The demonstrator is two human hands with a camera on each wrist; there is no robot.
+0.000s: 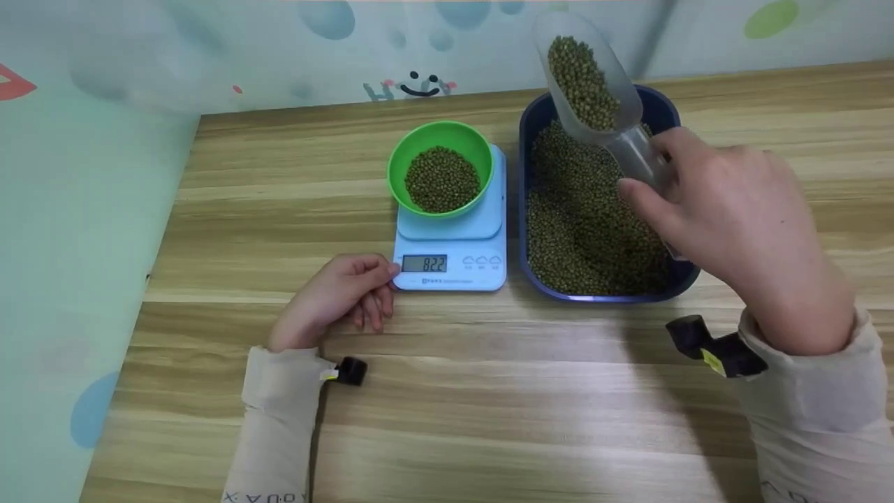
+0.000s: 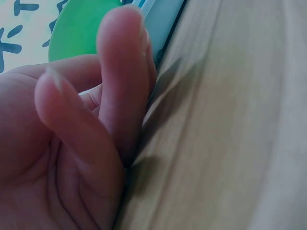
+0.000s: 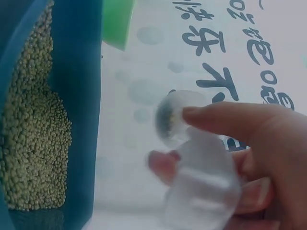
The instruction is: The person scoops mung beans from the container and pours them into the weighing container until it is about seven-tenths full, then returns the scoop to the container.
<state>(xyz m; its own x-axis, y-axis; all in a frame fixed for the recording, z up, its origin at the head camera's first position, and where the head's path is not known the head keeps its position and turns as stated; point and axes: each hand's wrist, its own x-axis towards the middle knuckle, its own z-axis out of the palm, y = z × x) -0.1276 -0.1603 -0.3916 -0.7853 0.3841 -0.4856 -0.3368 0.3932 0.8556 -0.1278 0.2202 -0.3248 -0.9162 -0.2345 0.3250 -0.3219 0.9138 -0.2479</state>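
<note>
My right hand (image 1: 747, 209) grips the handle of a clear plastic scoop (image 1: 632, 154) loaded with greenish mung beans (image 1: 583, 84). The scoop is raised over the far end of a dark blue bin (image 1: 601, 297) of the same beans, its mouth pointing away. Left of the bin, a green bowl (image 1: 441, 134) with some beans inside sits on a pale blue kitchen scale (image 1: 450, 228). The scale's display (image 1: 424, 263) shows the digits 822. My left hand (image 1: 342, 290) rests on the table, fingers loosely bent, with fingertips at the scale's front left edge.
The wood-grain table (image 1: 531, 412) runs up to a patterned wall covering (image 1: 279, 56) at the back and left. Scale and bin stand close side by side. A small black camera (image 1: 351, 371) is strapped at the left cuff, another (image 1: 688, 335) at the right.
</note>
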